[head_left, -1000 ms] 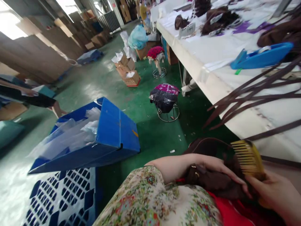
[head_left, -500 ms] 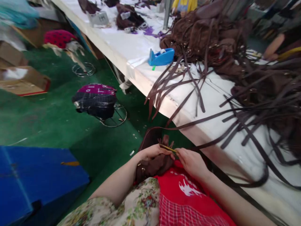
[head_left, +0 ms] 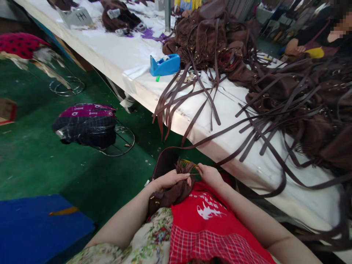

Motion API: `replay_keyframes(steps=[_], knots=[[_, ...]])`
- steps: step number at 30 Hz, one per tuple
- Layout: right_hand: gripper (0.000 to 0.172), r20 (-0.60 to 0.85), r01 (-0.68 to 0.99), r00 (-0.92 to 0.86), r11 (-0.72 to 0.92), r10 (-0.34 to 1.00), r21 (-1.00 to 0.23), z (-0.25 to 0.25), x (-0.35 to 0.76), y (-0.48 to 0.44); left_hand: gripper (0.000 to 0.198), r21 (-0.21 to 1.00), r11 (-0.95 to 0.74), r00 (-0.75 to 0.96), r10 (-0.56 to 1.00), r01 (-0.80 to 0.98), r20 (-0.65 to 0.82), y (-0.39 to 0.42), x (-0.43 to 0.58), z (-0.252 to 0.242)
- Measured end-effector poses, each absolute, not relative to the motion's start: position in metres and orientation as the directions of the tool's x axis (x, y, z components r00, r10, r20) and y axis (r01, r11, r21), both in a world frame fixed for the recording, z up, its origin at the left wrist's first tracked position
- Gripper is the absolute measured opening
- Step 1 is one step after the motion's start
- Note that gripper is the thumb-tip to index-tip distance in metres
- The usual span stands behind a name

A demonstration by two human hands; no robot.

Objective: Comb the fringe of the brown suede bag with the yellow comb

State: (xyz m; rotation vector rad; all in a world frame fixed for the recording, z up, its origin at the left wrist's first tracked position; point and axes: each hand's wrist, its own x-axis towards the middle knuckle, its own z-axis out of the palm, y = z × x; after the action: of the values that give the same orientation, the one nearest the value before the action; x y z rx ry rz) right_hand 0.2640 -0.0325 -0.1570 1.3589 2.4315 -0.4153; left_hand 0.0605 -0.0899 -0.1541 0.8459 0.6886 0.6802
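A brown fringed bag [head_left: 170, 192] lies on my lap, over a red apron. My left hand [head_left: 167, 179] presses down on the bag's fringe and grips it. My right hand [head_left: 210, 175] is closed on a yellow comb [head_left: 189, 164], whose teeth sit in the fringe just beyond my left fingers. The bag's long strap [head_left: 159, 163] loops up toward the table edge.
A white table [head_left: 198, 121] runs along the right, piled with brown bags [head_left: 209, 36] and long straps [head_left: 192, 95]. A blue tape dispenser [head_left: 165, 65] stands on it. A covered stool [head_left: 86, 126] is on the green floor, a blue box [head_left: 41, 223] at lower left. Another person sits far right.
My view swung from the floor and blue box round to the table. The comb, first held upright over the bag, now lies low in the fringe; both hands stay on the bag.
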Motion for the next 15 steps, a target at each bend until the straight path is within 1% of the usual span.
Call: replay_keyframes(steps=[3, 6, 9, 12, 14, 15], knots=[[0.033, -0.426, 0.87, -0.476, 0.483, 0.77, -0.099, -0.156, 0.267, -0.031, 0.038, 0.839, 0.499, 0.571, 0.762, -0.217, -0.305, -0.088, 0.062, -0.155], [0.035, -0.456, 0.882, -0.453, 0.46, 0.766, -0.103, -0.16, 0.268, -0.032, 0.04, 0.864, 0.475, 0.555, 0.769, -0.165, -0.316, -0.086, 0.065, -0.157], [0.037, -0.502, 0.916, -0.386, 0.387, 0.774, -0.107, -0.17, 0.272, -0.028, 0.041, 0.876, 0.462, 0.547, 0.774, -0.142, -0.319, -0.084, 0.067, -0.156], [0.034, -0.558, 0.954, -0.282, 0.291, 0.781, -0.075, -0.177, 0.284, -0.016, 0.041, 0.889, 0.428, 0.59, 0.764, -0.163, -0.26, -0.086, 0.067, -0.152], [0.035, -0.572, 0.964, -0.246, 0.256, 0.783, -0.065, -0.173, 0.293, -0.01, 0.041, 0.901, 0.399, 0.603, 0.765, -0.172, -0.224, -0.088, 0.064, -0.151], [0.036, -0.567, 0.965, -0.25, 0.249, 0.785, -0.082, -0.168, 0.296, -0.009, 0.041, 0.906, 0.39, 0.594, 0.772, -0.164, -0.225, -0.089, 0.063, -0.151]])
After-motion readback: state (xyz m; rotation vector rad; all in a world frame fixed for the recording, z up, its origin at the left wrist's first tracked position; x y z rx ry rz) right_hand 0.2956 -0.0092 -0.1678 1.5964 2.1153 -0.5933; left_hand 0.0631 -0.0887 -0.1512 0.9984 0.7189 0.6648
